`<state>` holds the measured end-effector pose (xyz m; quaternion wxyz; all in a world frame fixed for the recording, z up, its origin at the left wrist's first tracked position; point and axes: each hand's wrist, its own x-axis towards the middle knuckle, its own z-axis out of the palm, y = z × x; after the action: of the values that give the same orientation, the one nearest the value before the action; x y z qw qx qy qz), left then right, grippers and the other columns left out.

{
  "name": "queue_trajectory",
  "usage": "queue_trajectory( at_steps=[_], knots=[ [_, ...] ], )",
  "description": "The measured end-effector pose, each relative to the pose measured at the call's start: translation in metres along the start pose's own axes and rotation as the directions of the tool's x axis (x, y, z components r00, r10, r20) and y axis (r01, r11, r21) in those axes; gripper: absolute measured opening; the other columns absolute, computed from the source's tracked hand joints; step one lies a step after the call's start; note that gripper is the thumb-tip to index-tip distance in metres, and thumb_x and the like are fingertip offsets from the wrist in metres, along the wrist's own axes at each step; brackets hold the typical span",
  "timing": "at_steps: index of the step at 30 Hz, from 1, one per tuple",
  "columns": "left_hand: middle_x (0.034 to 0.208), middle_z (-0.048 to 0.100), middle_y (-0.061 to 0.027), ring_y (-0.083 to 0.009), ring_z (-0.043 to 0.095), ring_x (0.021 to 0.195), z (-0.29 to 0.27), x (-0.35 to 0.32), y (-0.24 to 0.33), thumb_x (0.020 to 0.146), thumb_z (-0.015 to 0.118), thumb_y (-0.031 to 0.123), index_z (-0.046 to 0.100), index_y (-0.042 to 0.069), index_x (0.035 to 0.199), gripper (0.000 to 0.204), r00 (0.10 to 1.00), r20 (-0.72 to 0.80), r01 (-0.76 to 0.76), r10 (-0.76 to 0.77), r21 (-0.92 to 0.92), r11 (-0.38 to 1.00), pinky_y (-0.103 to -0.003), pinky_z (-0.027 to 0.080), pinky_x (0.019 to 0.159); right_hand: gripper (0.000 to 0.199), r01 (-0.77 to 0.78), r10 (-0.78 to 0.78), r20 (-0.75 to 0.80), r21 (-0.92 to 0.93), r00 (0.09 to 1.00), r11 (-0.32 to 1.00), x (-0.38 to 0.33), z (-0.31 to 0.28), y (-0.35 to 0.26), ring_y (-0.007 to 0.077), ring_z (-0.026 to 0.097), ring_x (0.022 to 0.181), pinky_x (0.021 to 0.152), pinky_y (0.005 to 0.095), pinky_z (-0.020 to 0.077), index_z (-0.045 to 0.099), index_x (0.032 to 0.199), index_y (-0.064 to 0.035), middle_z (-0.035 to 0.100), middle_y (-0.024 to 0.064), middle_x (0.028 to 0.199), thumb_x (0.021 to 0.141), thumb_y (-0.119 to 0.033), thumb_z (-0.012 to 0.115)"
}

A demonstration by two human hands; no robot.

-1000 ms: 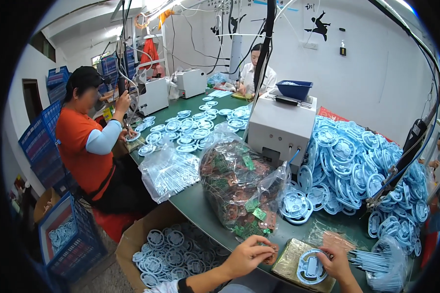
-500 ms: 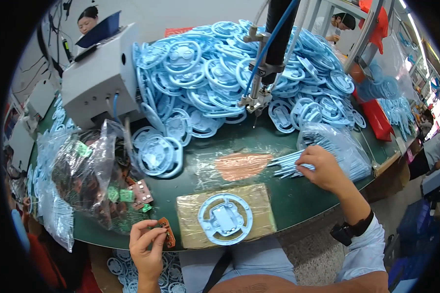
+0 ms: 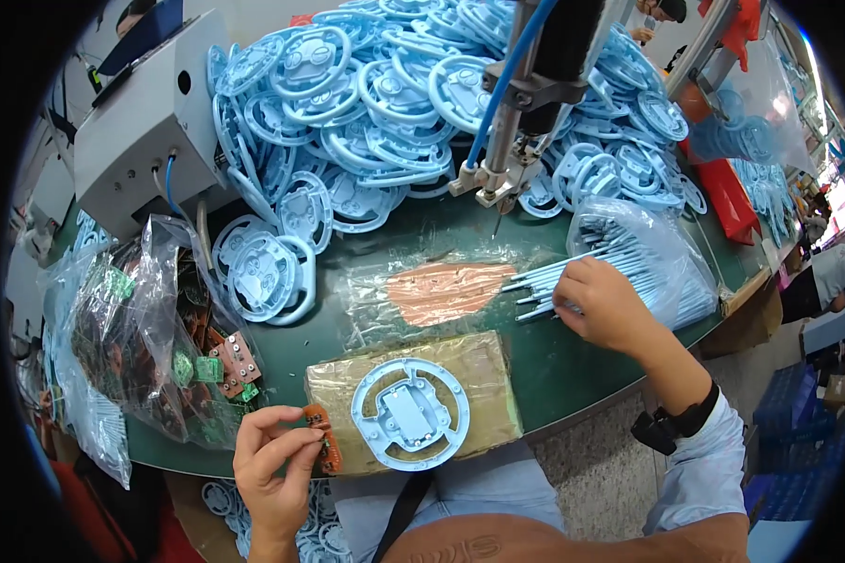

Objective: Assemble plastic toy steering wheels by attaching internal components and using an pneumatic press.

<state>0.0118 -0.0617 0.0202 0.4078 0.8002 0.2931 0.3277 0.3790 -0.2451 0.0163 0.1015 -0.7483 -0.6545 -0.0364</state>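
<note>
My left hand (image 3: 274,464) pinches a small brown circuit board (image 3: 322,433) at the near table edge, just left of a tape-wrapped block (image 3: 483,361). A light blue plastic wheel part (image 3: 409,414) lies face down on that block. My right hand (image 3: 606,305) rests on a bundle of light blue plastic rods (image 3: 546,281) that spill from a clear bag (image 3: 640,253), fingers closed around some of them. A black band sits on that wrist.
A big heap of blue wheel parts (image 3: 394,103) fills the far table. A screwdriver head on a stand (image 3: 512,178) hangs over a taped copper patch (image 3: 441,293). A grey machine box (image 3: 141,131) and a clear bag of circuit boards (image 3: 150,347) stand left.
The view has swung from the room down to the table. My right hand stays at the rods; my left hand has lifted the circuit board slightly toward the block.
</note>
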Motion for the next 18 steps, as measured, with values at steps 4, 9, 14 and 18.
queue_trajectory(
  at_steps=[4, 9, 14, 18],
  knots=[
    [0.116, 0.066, -0.0127, -0.0245, 0.064, 0.087, 0.006, 0.012, 0.02, 0.071, 0.077, 0.001, 0.076, 0.008, 0.092, 0.022, 0.95, 0.289, -0.129, 0.122, 0.006, 0.992, -0.033, 0.051, 0.076, 0.014, -0.022, 0.04, -0.08, 0.22, 0.996, 0.975, 0.001, -0.01, -0.017, 0.0293, 0.059, 0.082, 0.073, 0.0375, 0.0465, 0.061, 0.081, -0.008, 0.061, 0.0072, 0.084, 0.074, -0.007, 0.073],
    [0.118, 0.068, -0.009, -0.0276, 0.065, 0.104, 0.032, 0.02, 0.029, 0.071, 0.075, 0.005, 0.072, 0.01, 0.093, 0.023, 0.844, 0.458, -0.348, 0.28, 0.069, 0.935, -0.038, 0.053, 0.08, 0.02, 0.079, 0.012, -0.247, 0.356, 0.969, 0.931, 0.012, -0.023, -0.048, 0.0261, 0.06, 0.078, 0.067, 0.0362, 0.0483, 0.068, 0.089, -0.0065, 0.063, 0.0076, 0.084, 0.072, 0.002, 0.073],
    [0.115, 0.07, -0.0084, -0.0263, 0.067, 0.107, 0.023, 0.022, 0.018, 0.072, 0.073, 0.002, 0.072, 0.007, 0.091, 0.02, 0.817, 0.526, -0.323, 0.235, 0.081, 0.943, -0.037, 0.053, 0.085, 0.018, 0.032, -0.018, -0.043, 0.353, 0.999, 0.935, 0.005, -0.019, -0.079, 0.0259, 0.06, 0.076, 0.066, 0.0355, 0.0471, 0.067, 0.086, -0.0053, 0.063, 0.0067, 0.083, 0.072, 0.004, 0.073],
    [0.115, 0.07, -0.0079, -0.0267, 0.067, 0.108, 0.022, 0.026, 0.007, 0.072, 0.071, -0.001, 0.072, 0.006, 0.09, 0.019, 0.799, 0.537, -0.303, 0.271, -0.03, 0.953, -0.037, 0.054, 0.085, 0.017, -0.038, 0.028, 0.025, 0.691, 0.999, 0.722, -0.003, 0.006, -0.088, 0.0241, 0.06, 0.076, 0.068, 0.0336, 0.0467, 0.067, 0.086, -0.0044, 0.065, 0.0062, 0.086, 0.073, 0.004, 0.074]
  ],
)
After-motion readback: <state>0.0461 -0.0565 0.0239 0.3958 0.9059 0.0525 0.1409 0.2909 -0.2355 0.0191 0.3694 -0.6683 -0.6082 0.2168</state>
